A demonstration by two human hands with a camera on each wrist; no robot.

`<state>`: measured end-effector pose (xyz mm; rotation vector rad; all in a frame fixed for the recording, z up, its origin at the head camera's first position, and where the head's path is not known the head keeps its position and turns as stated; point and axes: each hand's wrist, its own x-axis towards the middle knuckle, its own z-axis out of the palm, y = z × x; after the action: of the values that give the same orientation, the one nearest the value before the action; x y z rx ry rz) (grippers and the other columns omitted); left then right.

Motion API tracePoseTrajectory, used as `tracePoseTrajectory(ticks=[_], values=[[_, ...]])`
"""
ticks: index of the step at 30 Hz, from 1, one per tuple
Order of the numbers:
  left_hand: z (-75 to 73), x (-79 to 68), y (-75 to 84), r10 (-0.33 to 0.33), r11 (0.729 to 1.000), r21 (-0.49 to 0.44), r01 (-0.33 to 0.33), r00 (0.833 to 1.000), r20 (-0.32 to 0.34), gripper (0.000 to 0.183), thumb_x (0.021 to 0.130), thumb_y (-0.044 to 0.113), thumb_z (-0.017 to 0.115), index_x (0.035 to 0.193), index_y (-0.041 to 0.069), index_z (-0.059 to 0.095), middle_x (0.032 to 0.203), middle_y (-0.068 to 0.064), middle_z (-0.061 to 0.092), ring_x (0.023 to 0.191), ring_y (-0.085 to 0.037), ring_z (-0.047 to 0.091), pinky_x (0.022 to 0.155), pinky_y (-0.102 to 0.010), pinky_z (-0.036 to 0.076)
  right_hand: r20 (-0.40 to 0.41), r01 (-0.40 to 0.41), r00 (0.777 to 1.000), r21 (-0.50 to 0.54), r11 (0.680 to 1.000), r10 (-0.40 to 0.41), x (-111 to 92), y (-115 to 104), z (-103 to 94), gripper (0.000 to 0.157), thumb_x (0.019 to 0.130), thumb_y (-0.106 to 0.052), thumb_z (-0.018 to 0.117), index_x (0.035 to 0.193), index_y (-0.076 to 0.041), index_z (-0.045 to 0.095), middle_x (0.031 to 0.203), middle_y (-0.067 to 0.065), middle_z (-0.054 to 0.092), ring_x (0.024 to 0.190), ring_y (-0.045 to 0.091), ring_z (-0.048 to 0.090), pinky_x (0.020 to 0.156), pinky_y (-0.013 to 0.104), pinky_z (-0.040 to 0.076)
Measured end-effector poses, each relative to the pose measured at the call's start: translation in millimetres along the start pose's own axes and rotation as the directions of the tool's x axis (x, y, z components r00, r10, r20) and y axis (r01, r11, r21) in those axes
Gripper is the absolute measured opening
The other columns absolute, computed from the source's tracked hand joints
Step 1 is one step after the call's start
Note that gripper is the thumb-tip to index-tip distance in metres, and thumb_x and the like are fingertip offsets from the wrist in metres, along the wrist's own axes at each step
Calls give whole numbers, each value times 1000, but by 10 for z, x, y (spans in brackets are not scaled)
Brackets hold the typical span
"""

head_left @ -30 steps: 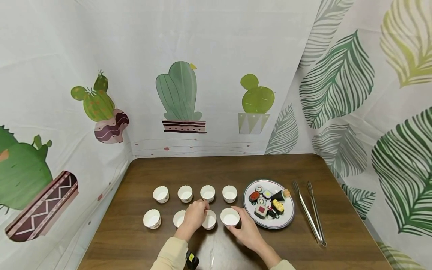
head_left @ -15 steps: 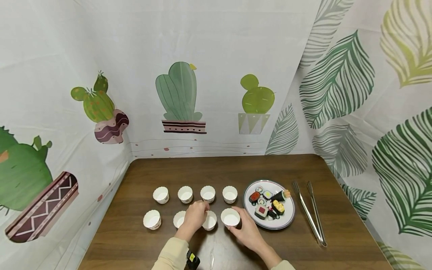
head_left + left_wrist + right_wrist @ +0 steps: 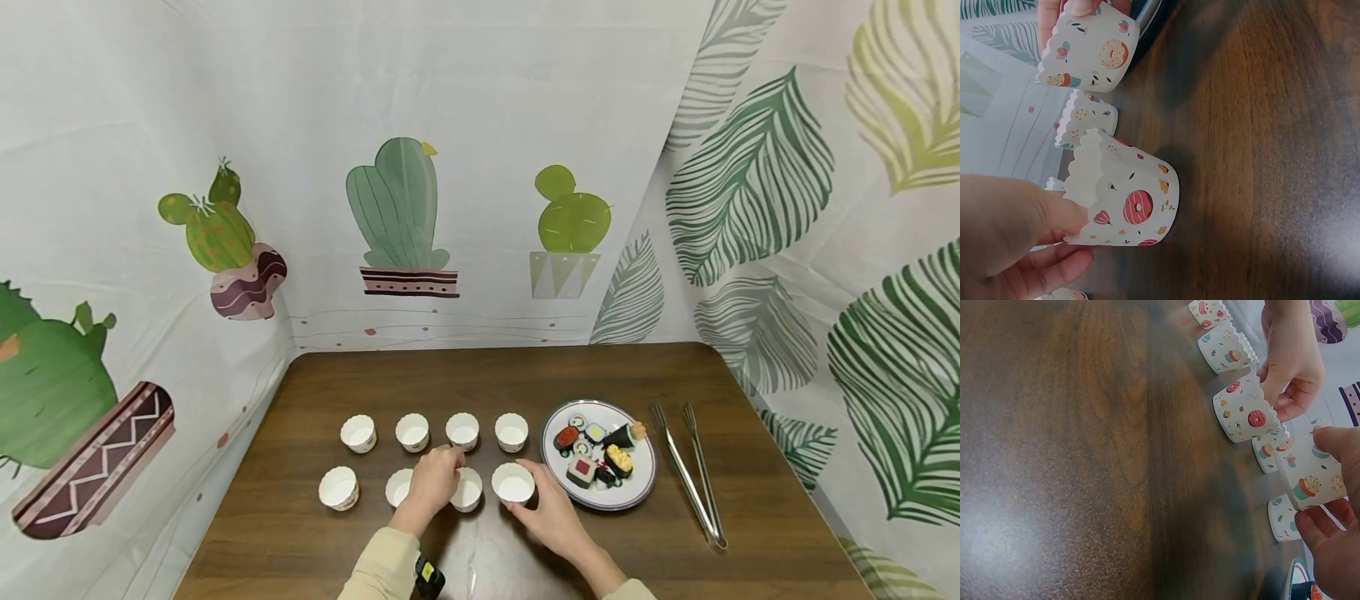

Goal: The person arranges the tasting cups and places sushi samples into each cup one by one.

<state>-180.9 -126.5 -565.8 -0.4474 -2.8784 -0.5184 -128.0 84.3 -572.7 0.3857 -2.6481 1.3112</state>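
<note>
My left hand pinches the rim of a white scalloped paper baking cup in the front row. In the left wrist view that cup shows printed pink donuts, and the fingers reach over its edge. My right hand grips another baking cup by its sides, to the right of the first. The right wrist view shows a cupcake print on this cup, with the thumb and fingers on opposite sides. Behind the left hand, a further baking cup is partly hidden.
Several more baking cups stand in the back row, and one at the front left. A round plate bears several sushi pieces on the right. Metal tongs lie right of it on the brown table. A printed curtain hangs behind.
</note>
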Motion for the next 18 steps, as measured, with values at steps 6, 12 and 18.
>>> tracePoseTrajectory(ticks=[6,12,18], values=[[-48,-6,1,21,1000,1,-21,1000,-16,16,66,0,71,70,14,63,69,2,58,60,-21,59,50,-29,44,2,-11,1000,2,1000,11,2,10,1,62,68,-16,79,123,-10,50,110,4,58,104,19,55,89,40,43],[-122,-12,10,35,999,7,-35,999,-35,16,66,3,73,69,14,61,67,4,55,58,-17,56,49,-28,42,-13,-8,1000,-6,1000,8,15,27,8,62,68,-17,80,123,-9,51,109,5,58,103,19,56,88,40,44],[-205,-9,31,41,999,9,-40,998,-51,18,66,7,75,71,16,60,67,6,53,58,-14,54,49,-27,41,-13,6,1000,-17,1000,-6,19,57,26,64,68,-16,80,124,-7,50,111,8,58,103,21,56,88,41,44]])
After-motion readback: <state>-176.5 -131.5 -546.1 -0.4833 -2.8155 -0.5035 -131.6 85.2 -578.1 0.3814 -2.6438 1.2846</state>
